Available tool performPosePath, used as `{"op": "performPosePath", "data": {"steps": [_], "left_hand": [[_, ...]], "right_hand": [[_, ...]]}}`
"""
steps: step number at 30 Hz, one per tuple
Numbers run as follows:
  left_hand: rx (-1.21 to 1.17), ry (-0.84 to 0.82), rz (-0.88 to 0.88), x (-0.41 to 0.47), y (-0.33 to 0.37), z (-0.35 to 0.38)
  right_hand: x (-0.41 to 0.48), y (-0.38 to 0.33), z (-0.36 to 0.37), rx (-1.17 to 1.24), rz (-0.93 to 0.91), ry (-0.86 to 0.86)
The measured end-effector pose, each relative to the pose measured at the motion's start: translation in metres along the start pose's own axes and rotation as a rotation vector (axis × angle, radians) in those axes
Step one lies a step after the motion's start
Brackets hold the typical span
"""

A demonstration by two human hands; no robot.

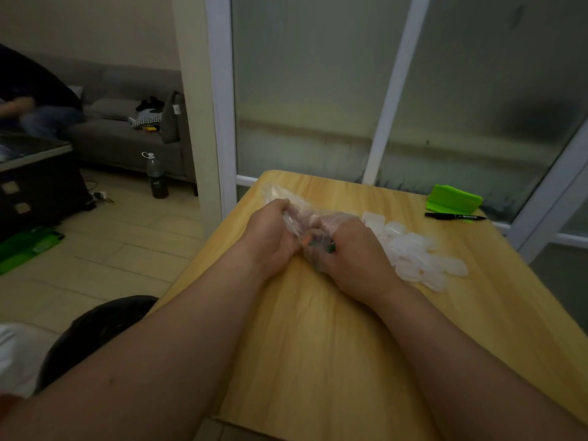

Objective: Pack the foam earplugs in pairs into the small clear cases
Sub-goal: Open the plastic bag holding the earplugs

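Head view, centre of the frame: the earplugs (pixel 313 244) are inside a clear bag (pixel 297 219) that I hold between both hands over the table (pixel 318 345). Only a few show through the crumpled plastic, as small orange and green bits low in the bag, between my palms; how many there are I cannot tell. My left hand (pixel 270 232) is clenched round the bag's left side, fingers curled into the plastic, and the bag's loose end sticks out past it toward the upper left. My right hand (pixel 350 246) grips the right side, fingers curled under, with a fold of plastic lying over its knuckles. The two hands are close together, and both forearms reach up from the bottom of the frame.

Just right of my right hand lies the pile of cases (pixel 416 254), translucent white, heaped loosely on the table and trailing toward the right.

Farther to the upper right, near the table's far edge, a black marker (pixel 455 216) lies flat, and just behind it sits a bright green folded thing (pixel 453 198). Behind the table stand frosted glass panels (pixel 318 90) in white frames.

At the left of the frame a dark bottle (pixel 156 176) stands on the tiled floor near a grey sofa (pixel 127 138) with clutter on it. A green sheet (pixel 28 246) lies on the floor at the left edge.
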State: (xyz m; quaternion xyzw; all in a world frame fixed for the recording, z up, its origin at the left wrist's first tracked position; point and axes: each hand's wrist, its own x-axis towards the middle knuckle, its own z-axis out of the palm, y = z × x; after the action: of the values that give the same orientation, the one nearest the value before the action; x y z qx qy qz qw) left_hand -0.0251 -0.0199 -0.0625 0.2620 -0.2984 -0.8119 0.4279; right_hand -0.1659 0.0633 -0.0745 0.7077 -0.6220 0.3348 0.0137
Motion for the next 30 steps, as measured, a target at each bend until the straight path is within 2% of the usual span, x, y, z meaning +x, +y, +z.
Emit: {"op": "performPosePath", "data": {"steps": [10,13,17,20,30], "left_hand": [[0.067,0.097,0.034,0.0,0.009,-0.009],[0.074,0.121,0.04,-0.005,0.009,-0.007],[0.095,0.112,0.043,-0.008,0.007,-0.002],[0.084,0.136,0.034,-0.006,0.006,-0.003],[0.036,0.283,0.075,0.003,0.007,-0.013]], "right_hand": [[-0.001,0.002,-0.003,-0.088,0.018,0.064],[-0.002,0.0,-0.002,-0.087,0.024,-0.004],[-0.003,-0.003,-0.002,-0.099,-0.084,-0.135],[-0.002,-0.004,0.0,-0.102,-0.096,-0.18],[-0.004,-0.003,0.002,-0.096,0.007,-0.035]]}}
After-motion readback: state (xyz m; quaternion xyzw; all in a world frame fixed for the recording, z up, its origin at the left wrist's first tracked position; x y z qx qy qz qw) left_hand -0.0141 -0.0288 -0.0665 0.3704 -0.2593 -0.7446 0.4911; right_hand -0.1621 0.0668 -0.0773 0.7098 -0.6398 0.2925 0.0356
